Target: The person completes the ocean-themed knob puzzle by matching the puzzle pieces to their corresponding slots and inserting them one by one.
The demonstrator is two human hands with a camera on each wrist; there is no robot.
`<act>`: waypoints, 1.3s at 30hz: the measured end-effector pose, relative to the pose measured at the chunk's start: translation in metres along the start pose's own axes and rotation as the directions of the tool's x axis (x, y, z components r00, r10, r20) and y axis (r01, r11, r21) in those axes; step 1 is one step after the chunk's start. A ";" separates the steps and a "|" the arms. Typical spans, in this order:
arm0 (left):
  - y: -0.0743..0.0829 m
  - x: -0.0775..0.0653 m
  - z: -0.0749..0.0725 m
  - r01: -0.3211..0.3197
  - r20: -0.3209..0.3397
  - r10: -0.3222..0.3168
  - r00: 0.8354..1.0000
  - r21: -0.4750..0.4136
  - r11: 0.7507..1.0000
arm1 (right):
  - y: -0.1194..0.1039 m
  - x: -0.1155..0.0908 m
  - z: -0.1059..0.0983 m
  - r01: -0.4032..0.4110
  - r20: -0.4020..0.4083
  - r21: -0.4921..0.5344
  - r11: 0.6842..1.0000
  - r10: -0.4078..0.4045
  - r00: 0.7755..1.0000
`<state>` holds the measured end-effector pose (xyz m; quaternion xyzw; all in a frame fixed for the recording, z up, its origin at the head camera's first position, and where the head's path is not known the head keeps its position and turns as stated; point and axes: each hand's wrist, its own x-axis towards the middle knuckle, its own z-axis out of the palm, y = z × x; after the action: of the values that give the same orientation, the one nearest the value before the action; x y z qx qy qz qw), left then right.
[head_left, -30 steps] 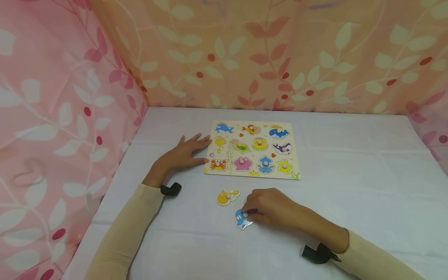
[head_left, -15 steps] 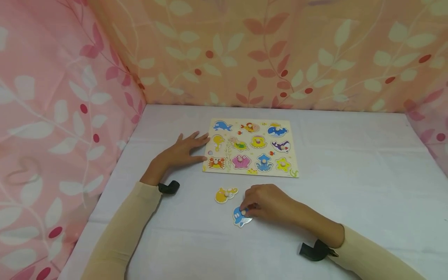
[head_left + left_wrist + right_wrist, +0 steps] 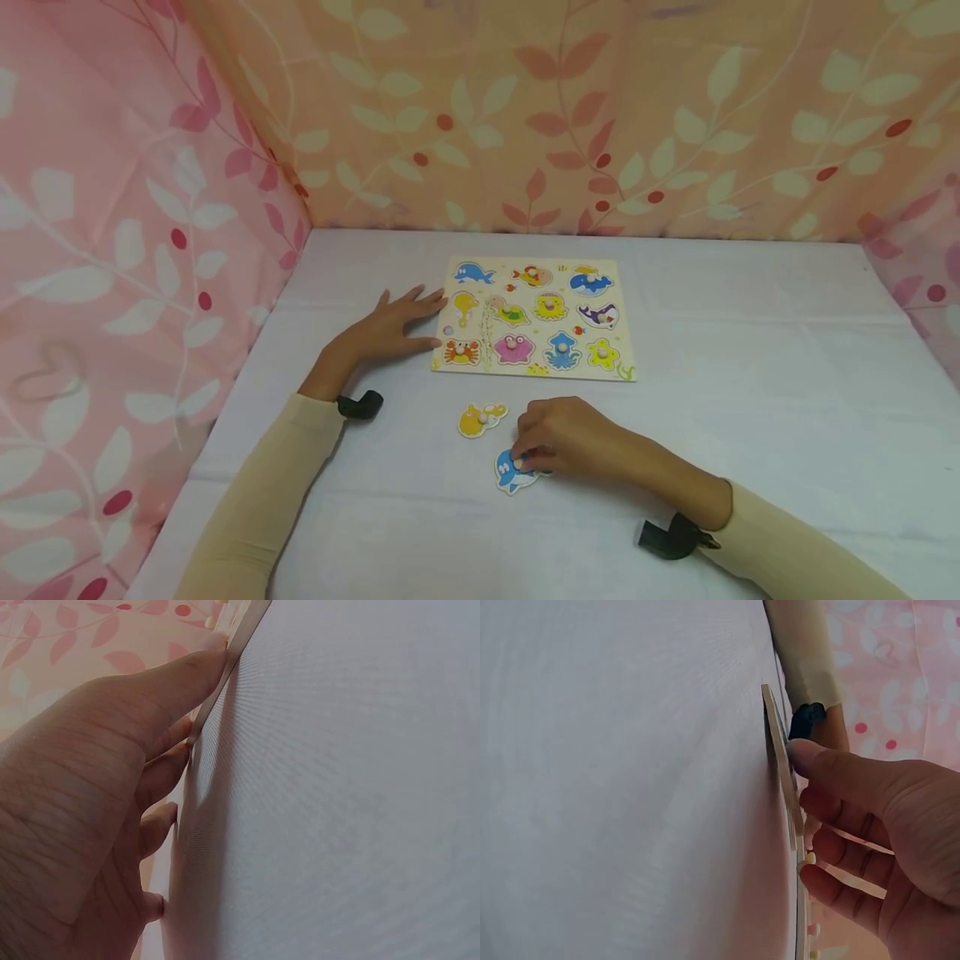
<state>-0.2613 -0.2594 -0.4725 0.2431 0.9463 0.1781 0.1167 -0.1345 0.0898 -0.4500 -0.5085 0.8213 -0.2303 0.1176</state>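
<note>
My left hand [image 3: 385, 327] rests at the left edge of a wooden peg puzzle board [image 3: 525, 377], its fingers spread and touching the edge; in the left wrist view the thumb [image 3: 176, 682] meets the board's side. My right hand [image 3: 573, 437] pinches the knob of a blue dolphin puzzle piece [image 3: 507, 473] in front of the board, its fingers covering the tail end. In the right wrist view the dolphin piece [image 3: 781, 769] shows edge-on beside the thumb, slightly tilted. Just behind it lies a yellow seahorse puzzle piece [image 3: 472, 422] with a knob.
On the board are knobbed sea-animal pieces, such as a crab [image 3: 461, 351], a pink shell [image 3: 513, 348] and a starfish [image 3: 602, 354]. A blue whale picture [image 3: 474, 272] and a yellow seahorse picture [image 3: 465, 308] there show no knobs. White cloth [image 3: 750, 350] covers the table; patterned curtains [image 3: 637, 108] surround it.
The view has shifted a little. My right hand keeps its pinch on the dolphin piece, which has turned slightly, showing more of its tail. My left hand stays at the board's edge.
</note>
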 end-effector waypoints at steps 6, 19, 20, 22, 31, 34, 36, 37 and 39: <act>0.000 0.001 0.001 -0.004 -0.002 0.004 1.000 0.001 1.000 | 0.000 -0.001 -0.004 0.034 -0.026 -0.037 0.999 -0.035 0.999; -0.003 0.003 -0.002 -0.002 -0.011 0.003 1.000 0.018 1.000 | 0.009 -0.002 -0.022 -0.046 -0.147 -0.077 0.996 0.035 0.989; -0.002 0.003 -0.002 -0.001 -0.012 0.001 1.000 0.018 1.000 | 0.009 -0.002 -0.023 -0.056 -0.159 -0.073 0.996 0.044 0.986; -0.002 0.002 -0.002 0.003 -0.011 -0.002 1.000 0.013 1.000 | 0.011 -0.002 -0.024 -0.075 -0.182 -0.072 0.995 0.061 0.981; -0.004 0.002 0.002 0.008 0.002 -0.008 1.000 -0.002 1.000 | 0.019 -0.004 -0.023 -0.095 -0.267 -0.069 0.993 0.074 0.961; -0.004 0.002 0.002 0.009 -0.007 -0.009 1.000 -0.001 1.000 | 0.022 -0.004 -0.023 -0.108 -0.283 -0.063 0.992 0.086 0.955; -0.004 0.002 0.002 0.008 -0.009 -0.008 1.000 0.000 1.000 | 0.023 -0.005 -0.023 -0.116 -0.289 -0.051 0.992 0.096 0.953; -0.004 0.002 0.002 0.006 -0.008 -0.006 1.000 -0.004 1.000 | 0.023 -0.005 -0.023 -0.121 -0.291 -0.046 0.992 0.102 0.951; -0.004 0.003 0.003 0.004 -0.006 -0.004 1.000 -0.004 1.000 | 0.024 -0.006 -0.024 -0.126 -0.293 -0.037 0.991 0.110 0.950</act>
<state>-0.2643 -0.2603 -0.4767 0.2406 0.9468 0.1807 0.1145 -0.1607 0.1102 -0.4415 -0.4220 0.8647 -0.2722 -0.0048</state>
